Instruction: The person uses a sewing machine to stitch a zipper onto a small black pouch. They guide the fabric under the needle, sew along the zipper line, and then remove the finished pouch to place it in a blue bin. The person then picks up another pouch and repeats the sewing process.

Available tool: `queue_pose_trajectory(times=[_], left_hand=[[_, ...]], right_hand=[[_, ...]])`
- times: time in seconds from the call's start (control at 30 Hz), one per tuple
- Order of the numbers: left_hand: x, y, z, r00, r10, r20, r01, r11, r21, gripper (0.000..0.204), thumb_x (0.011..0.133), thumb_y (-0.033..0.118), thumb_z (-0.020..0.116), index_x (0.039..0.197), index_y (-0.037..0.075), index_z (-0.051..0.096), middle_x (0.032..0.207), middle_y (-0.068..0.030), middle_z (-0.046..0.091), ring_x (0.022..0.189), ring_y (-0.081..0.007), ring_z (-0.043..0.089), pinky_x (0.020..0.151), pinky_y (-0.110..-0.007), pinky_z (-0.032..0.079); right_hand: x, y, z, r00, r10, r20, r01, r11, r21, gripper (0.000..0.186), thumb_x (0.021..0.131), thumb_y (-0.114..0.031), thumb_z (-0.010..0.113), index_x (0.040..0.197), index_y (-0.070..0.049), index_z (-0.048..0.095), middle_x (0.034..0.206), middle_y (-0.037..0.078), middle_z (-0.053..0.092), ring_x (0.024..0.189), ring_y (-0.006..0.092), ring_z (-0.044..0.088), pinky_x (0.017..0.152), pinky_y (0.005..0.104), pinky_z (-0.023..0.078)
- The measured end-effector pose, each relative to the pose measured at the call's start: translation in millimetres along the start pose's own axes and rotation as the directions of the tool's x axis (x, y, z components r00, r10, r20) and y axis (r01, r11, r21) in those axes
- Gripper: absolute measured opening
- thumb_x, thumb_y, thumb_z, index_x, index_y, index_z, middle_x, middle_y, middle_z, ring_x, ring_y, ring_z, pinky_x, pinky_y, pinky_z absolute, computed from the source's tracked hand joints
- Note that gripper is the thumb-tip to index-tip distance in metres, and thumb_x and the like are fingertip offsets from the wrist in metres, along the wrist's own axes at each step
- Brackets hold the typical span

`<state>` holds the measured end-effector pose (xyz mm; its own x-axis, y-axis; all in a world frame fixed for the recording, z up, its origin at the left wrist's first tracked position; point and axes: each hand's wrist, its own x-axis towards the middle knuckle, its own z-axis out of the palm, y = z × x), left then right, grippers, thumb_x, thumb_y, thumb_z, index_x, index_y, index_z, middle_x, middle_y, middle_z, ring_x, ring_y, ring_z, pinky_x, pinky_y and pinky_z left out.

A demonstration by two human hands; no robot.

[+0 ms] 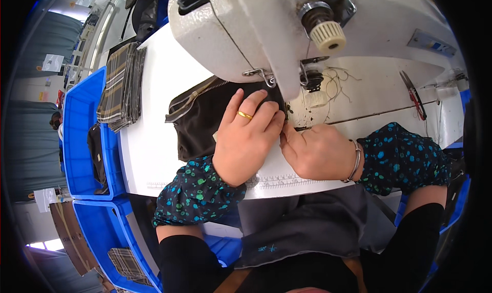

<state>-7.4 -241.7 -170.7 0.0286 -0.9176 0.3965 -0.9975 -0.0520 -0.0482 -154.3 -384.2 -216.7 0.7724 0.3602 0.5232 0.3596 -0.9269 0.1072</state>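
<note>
A black cloth piece with a silver-toothed zipper (pixel 197 124), like a small pouch, lies on the white sewing machine table under the machine head. My left hand (pixel 248 136), a gold ring on one finger, rests on it with fingers stretched toward the presser area. My right hand (pixel 320 152) is curled, its thumb and forefinger pinched together at the cloth's right edge, close to my left fingertips. The sewing machine (pixel 236 36) stands just beyond both hands. Its needle point and the pinched edge are mostly hidden.
Scissors with red handles (pixel 417 100) lie at the right. Loose thread (pixel 335 83) lies behind my right hand. A stack of plaid cloth pieces (pixel 123 85) sits at the table's left. Two blue bins (pixel 77 139) stand beside the table; a printed ruler (pixel 277 183) runs along its front edge.
</note>
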Motion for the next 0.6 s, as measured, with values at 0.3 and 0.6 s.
queue_pose_trajectory(times=[0.3, 0.6], left_hand=[[1, -4, 9, 1.000, 0.005, 0.019, -0.004, 0.998, -0.058, 0.025, 0.077, 0.015, 0.069, 0.101, 0.010, 0.075, 0.092, -0.0005, 0.058, 0.099, -0.0227, 0.061, 0.096, -0.041, 0.048], [12, -23, 21, 0.999, -0.044, 0.009, 0.044, 0.998, -0.035, 0.034, 0.080, 0.012, 0.071, 0.113, 0.010, 0.077, 0.099, -0.0020, 0.068, 0.104, -0.0263, 0.066, 0.094, -0.039, 0.048]], right_hand=[[-1, 0, 0, 0.999, 0.038, 0.011, -0.038, 0.999, 0.021, 0.025, 0.078, -0.014, 0.068, 0.091, 0.007, 0.074, 0.102, 0.034, 0.074, 0.051, 0.0175, 0.065, 0.043, 0.0309, 0.048], [8, 18, 6, 0.990, 0.137, 0.023, -0.137, 0.991, -0.004, 0.029, 0.080, -0.012, 0.067, 0.099, 0.009, 0.073, 0.105, 0.030, 0.075, 0.054, 0.0184, 0.067, 0.047, 0.0316, 0.052]])
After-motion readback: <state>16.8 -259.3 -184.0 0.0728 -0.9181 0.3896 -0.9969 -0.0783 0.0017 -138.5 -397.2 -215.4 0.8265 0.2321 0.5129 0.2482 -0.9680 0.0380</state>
